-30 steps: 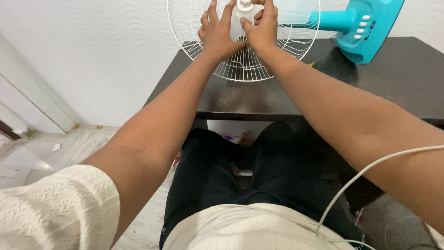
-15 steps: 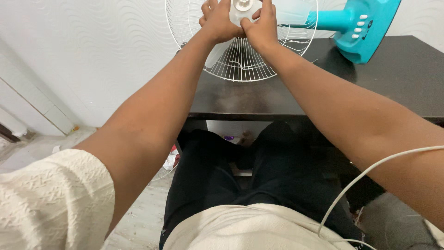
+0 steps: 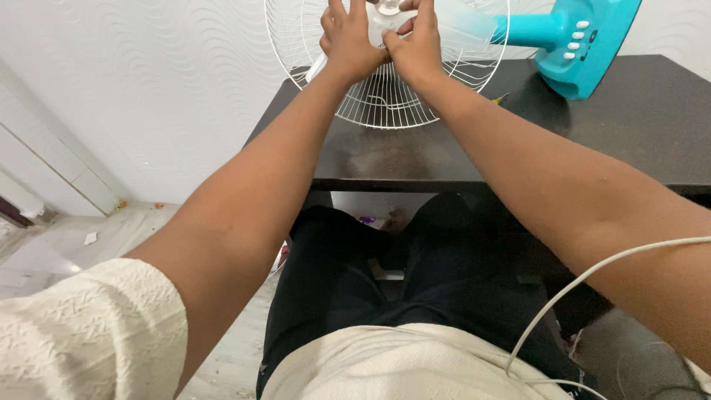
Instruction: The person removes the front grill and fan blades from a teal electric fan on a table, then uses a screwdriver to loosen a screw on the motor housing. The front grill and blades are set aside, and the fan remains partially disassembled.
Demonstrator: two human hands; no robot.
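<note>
1. Seen from a head-worn camera, looking down past both outstretched forearms to a dark table (image 3: 415,159) set against a white wall with a wavy pattern (image 3: 148,81).
2. Lying on the table: a small fan, with its round white wire guard (image 3: 389,100) facing the viewer and its turquoise stand (image 3: 570,44) pointing up and to the right.
3. At the guard's centre, near the top edge of the view: a white hub cap (image 3: 390,7), with pale translucent blades (image 3: 455,22) spreading behind the hands.
4. Left hand (image 3: 348,41) laid over the blade just left of the hub, fingers spread and pressing flat, not curled round anything.
5. Right hand (image 3: 416,44) closed over the hub from the right, thumb meeting the left hand at the middle; fingertips hidden, so impossible to tell how firmly clasped.
6. Judged step: seating or freeing the blade on its shaft at the hub. Next move likely to call for a steady brace from the left while the right turns or presses the cap squarely.
7. No packages or signs visible. Only markings: a row of small white buttons (image 3: 576,41) on the turquoise stand, with a little dark print beside them.
8. Nearer the body: black trousers, a cream top and a white cable (image 3: 592,270) curving across the right forearm.
</note>
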